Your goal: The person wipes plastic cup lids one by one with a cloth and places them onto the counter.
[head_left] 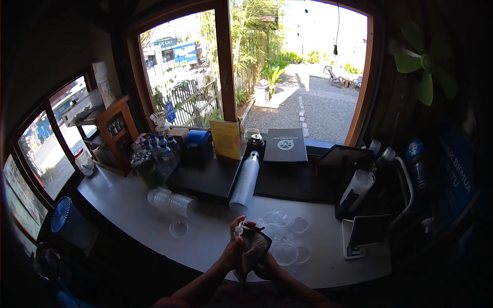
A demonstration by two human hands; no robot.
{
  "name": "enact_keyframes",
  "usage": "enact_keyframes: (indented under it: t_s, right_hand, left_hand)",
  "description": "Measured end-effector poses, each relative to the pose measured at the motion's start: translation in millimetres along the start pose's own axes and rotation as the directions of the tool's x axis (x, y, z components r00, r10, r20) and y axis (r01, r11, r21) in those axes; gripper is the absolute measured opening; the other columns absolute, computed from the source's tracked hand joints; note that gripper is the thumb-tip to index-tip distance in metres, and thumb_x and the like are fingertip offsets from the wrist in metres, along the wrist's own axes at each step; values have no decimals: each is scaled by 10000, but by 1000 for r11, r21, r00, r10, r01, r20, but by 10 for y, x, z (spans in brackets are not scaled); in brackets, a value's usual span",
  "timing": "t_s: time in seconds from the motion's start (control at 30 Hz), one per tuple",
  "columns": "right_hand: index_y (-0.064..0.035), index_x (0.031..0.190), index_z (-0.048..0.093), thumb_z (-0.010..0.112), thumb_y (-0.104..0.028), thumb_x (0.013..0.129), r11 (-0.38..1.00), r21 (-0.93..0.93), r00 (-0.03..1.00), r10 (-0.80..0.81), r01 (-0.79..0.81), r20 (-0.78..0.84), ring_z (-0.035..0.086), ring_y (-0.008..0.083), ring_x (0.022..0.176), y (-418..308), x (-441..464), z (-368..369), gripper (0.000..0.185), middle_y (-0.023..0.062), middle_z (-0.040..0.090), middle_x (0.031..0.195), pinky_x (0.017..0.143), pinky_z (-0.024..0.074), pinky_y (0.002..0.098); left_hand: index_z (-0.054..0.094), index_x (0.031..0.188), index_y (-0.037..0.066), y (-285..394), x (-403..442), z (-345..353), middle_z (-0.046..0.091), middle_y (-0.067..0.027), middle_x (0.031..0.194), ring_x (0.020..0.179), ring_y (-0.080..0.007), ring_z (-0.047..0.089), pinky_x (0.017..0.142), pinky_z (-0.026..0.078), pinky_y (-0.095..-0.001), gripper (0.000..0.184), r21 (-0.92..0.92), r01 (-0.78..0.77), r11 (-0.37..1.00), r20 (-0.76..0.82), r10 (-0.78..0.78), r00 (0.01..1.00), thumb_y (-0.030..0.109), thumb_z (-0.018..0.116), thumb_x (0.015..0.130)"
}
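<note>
Close to the counter's front edge, my left hand (pixel 234 247) is closed, thumb and fingers pinching a small clear plastic lid (pixel 240 229) seen nearly edge-on. My right hand (pixel 267 267) grips a grey cloth (pixel 252 249) with a dark border, bunched against the left hand. The cloth covers most of the right fingers and part of the lid. Just beyond the right hand, several clear plastic lids (pixel 285 253) lie spread over the counter. A long stack of plastic cups (pixel 245 180) rests on its side past my hands.
On the pale counter (pixel 210 251), clear cups (pixel 179 204) lie to the left, with one round lid (pixel 178 229) nearby. A small scale (pixel 354 252) and a tablet-like screen (pixel 367 231) stand at right. A dark menu folder (pixel 285 145) and yellow sign (pixel 225 139) are by the window.
</note>
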State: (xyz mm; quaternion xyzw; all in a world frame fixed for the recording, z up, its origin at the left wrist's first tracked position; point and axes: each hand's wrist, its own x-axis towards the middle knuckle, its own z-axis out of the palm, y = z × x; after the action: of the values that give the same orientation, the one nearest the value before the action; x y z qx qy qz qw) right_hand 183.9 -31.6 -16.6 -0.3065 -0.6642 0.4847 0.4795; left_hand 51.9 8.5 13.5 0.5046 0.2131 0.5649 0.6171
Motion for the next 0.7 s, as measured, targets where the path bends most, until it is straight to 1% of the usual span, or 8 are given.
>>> enact_keyframes:
  t_s: [0.1, 0.2, 0.3, 0.4, 0.43, 0.53, 0.57, 0.7]
  right_hand:
    - [-39, 1163, 578, 590, -135, 891, 979, -158, 992, -120, 126, 48, 560, 352, 1143, 44, -2, 39, 289, 186, 599, 1163, 968, 437, 417]
    - [-33, 1264, 561, 641, -97, 886, 982, 188, 989, 13, 15, -147, 533, 351, 1202, -51, 71, 193, 391, 181, 573, 1268, 1031, 412, 412]
    - [-12, 1316, 533, 639, -42, 883, 790, -497, 914, -405, 358, 14, 479, 304, 1294, 18, 133, -94, 447, 173, 495, 1400, 1058, 406, 397]
    - [1, 1329, 526, 629, -34, 888, 993, 92, 980, -59, 78, -192, 405, 283, 1362, -16, 73, -29, 454, 164, 415, 1479, 1085, 383, 410]
    - [-16, 1368, 500, 584, -254, 962, 975, 208, 963, -27, 85, -267, 331, 314, 1405, -57, 100, 6, 478, 179, 376, 1500, 1127, 312, 429]
    - [-24, 1395, 474, 457, -521, 977, 950, 150, 929, -219, 272, -299, 269, 333, 1432, -190, 132, 91, 649, 202, 316, 1526, 1150, 233, 454]
    - [-29, 1413, 453, 372, -688, 922, 965, 168, 949, -151, 202, -277, 183, 354, 1458, -111, 77, 85, 826, 221, 239, 1552, 1157, 182, 463]
    - [-42, 1450, 392, 526, -680, 859, 941, -169, 902, -332, 294, -276, 134, 379, 1464, -180, 95, 56, 880, 224, 162, 1570, 1158, 178, 482]
  left_hand:
    - [219, 1454, 72, 47, 77, -57, 507, -177, 1255, 1158, -285, 548, 1000, 441, -410, 809, -199, 38, 979, -9, -41, 999, 673, 360, 932]
    - [265, 1446, 62, 146, 133, -79, 522, -174, 1248, 1155, -261, 552, 1000, 439, -388, 794, -7, 7, 1000, -30, -7, 1000, 674, 301, 941]
    - [251, 1457, 63, 241, 99, -52, 511, -174, 1261, 1153, -254, 545, 1005, 431, -378, 795, 38, 118, 992, 42, -119, 992, 670, 290, 945]
    - [235, 1465, 65, 205, 125, -37, 467, -189, 1298, 1165, -257, 522, 1019, 413, -381, 791, 148, 100, 984, 123, -119, 985, 663, 285, 950]
    - [239, 1463, 69, 162, 120, 10, 452, -194, 1307, 1174, -260, 509, 1021, 405, -391, 790, 165, 60, 984, 102, -77, 992, 666, 288, 948]
    - [238, 1451, 85, 83, 107, 221, 417, -232, 1301, 1175, -303, 467, 1024, 363, -427, 820, 345, -56, 937, 22, 52, 998, 701, 335, 918]
    - [228, 1453, 91, 51, 118, 246, 414, -226, 1288, 1152, -298, 474, 1004, 379, -422, 830, 329, -49, 943, -11, 56, 998, 710, 341, 911]
    - [208, 1455, 109, 125, 191, 353, 404, -191, 1249, 1074, -260, 492, 933, 421, -395, 865, 297, -132, 946, -117, 173, 978, 742, 359, 885]
